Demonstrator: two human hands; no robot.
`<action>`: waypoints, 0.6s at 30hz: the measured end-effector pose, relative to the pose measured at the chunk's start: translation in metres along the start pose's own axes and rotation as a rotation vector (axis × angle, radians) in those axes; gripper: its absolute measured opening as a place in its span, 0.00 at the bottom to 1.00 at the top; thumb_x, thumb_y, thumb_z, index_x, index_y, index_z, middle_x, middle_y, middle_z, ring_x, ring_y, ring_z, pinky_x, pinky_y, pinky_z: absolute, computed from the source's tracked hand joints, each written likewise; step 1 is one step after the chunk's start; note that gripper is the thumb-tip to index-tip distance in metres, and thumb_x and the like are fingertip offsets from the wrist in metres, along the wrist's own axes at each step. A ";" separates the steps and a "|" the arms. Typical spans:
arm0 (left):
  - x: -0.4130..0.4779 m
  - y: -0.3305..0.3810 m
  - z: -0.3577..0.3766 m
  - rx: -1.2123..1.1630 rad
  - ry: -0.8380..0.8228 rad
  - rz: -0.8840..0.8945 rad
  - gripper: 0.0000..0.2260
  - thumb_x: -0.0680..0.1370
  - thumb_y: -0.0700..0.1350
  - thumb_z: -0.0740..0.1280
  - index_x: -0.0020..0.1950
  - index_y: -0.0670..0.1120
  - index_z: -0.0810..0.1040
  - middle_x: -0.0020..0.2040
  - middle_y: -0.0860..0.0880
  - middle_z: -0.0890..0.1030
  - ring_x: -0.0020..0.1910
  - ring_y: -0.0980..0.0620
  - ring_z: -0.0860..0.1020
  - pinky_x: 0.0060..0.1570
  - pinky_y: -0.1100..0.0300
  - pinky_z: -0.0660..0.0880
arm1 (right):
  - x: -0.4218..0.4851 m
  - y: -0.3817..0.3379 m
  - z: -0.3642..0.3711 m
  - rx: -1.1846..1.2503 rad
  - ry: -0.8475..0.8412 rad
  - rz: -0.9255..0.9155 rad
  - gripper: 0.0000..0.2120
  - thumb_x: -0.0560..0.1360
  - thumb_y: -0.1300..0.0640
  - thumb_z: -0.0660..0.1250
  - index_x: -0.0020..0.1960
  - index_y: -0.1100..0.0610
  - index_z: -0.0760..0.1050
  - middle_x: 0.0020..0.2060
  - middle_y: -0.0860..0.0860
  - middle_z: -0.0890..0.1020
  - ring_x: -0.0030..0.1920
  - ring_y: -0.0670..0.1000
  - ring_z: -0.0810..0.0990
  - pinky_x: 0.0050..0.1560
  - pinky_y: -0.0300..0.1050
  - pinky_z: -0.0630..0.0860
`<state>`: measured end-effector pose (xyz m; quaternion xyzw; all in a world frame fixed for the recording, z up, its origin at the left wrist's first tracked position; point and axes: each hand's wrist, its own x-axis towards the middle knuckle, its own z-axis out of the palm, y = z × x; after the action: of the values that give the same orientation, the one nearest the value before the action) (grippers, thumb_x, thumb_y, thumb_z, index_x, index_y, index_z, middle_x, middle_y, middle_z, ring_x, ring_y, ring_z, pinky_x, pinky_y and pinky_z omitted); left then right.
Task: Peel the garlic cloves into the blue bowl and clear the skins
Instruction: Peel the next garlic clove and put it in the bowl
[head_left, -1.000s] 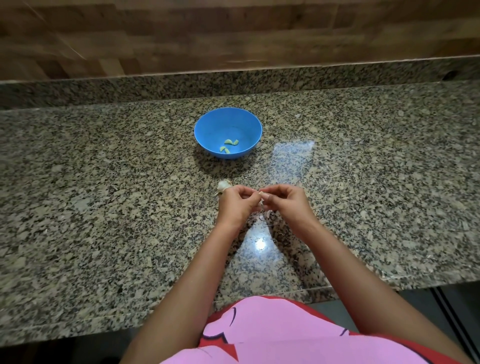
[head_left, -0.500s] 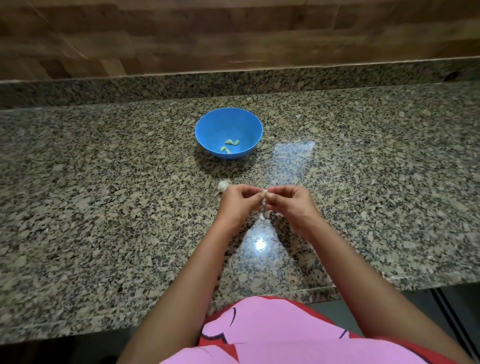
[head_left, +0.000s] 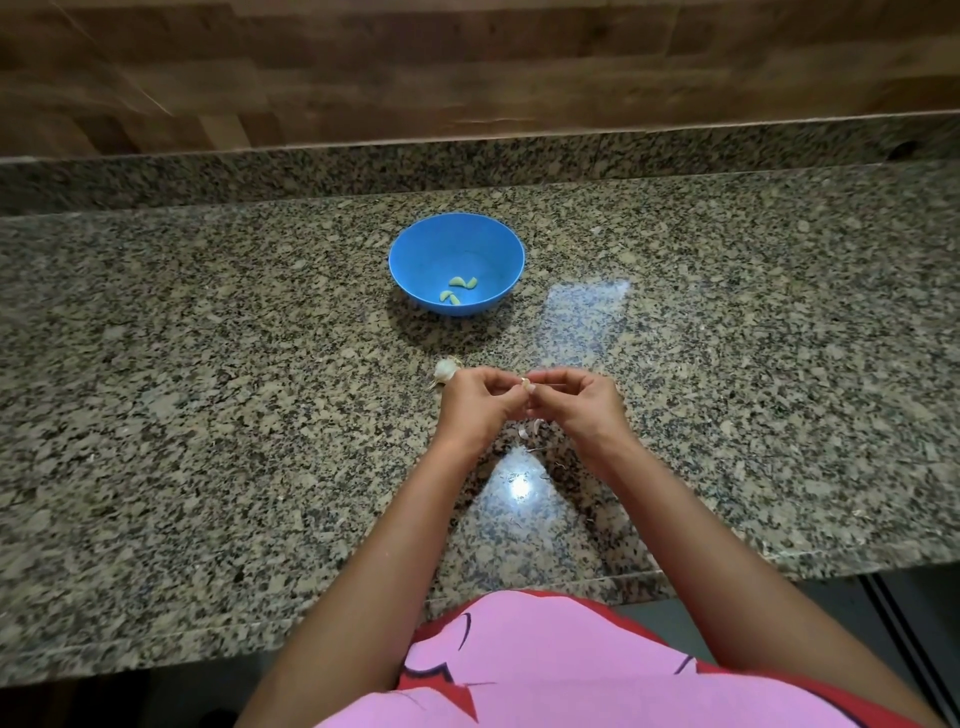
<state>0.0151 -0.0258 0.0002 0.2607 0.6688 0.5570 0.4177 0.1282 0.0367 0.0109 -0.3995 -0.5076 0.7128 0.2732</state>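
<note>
- Left hand (head_left: 475, 402) and right hand (head_left: 576, 402) pinch one garlic clove (head_left: 526, 385) between them, above the counter (head_left: 208, 415), short of the blue bowl (head_left: 410, 260).
- Peeled cloves (head_left: 460, 288) lie in the bowl; skins (head_left: 529, 429), apparently, under the hands.
- A slipping pinch could drop the clove among the skins.

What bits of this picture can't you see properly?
Head view only.
Garlic clove: fingers of the left hand and right hand cover most of it.
Garlic bulb: partly behind the left hand.
Peeled cloves in the blue bowl: too small to count surely.
Skins on the counter: partly under the hands.
</note>
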 end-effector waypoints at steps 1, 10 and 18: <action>-0.001 0.000 0.000 -0.001 0.006 -0.007 0.02 0.72 0.37 0.72 0.42 0.40 0.80 0.40 0.43 0.83 0.37 0.51 0.83 0.39 0.61 0.80 | 0.000 0.000 0.000 0.016 -0.002 0.002 0.04 0.70 0.69 0.68 0.43 0.63 0.79 0.35 0.55 0.84 0.35 0.50 0.82 0.37 0.38 0.79; -0.003 0.004 -0.007 -0.065 -0.045 -0.110 0.09 0.72 0.36 0.71 0.49 0.35 0.79 0.45 0.40 0.83 0.41 0.48 0.83 0.42 0.61 0.80 | 0.003 -0.001 -0.009 0.198 -0.060 0.152 0.08 0.71 0.73 0.65 0.49 0.68 0.77 0.39 0.59 0.83 0.39 0.53 0.83 0.41 0.40 0.81; -0.005 0.008 -0.002 0.212 -0.008 0.039 0.04 0.71 0.40 0.73 0.41 0.46 0.79 0.39 0.48 0.83 0.40 0.51 0.83 0.42 0.60 0.81 | 0.007 -0.002 -0.009 0.116 -0.050 0.138 0.04 0.69 0.70 0.68 0.45 0.67 0.77 0.35 0.57 0.83 0.36 0.53 0.83 0.35 0.37 0.79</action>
<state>0.0153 -0.0294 0.0091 0.3184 0.7172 0.4901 0.3795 0.1321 0.0473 0.0095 -0.3990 -0.4437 0.7677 0.2334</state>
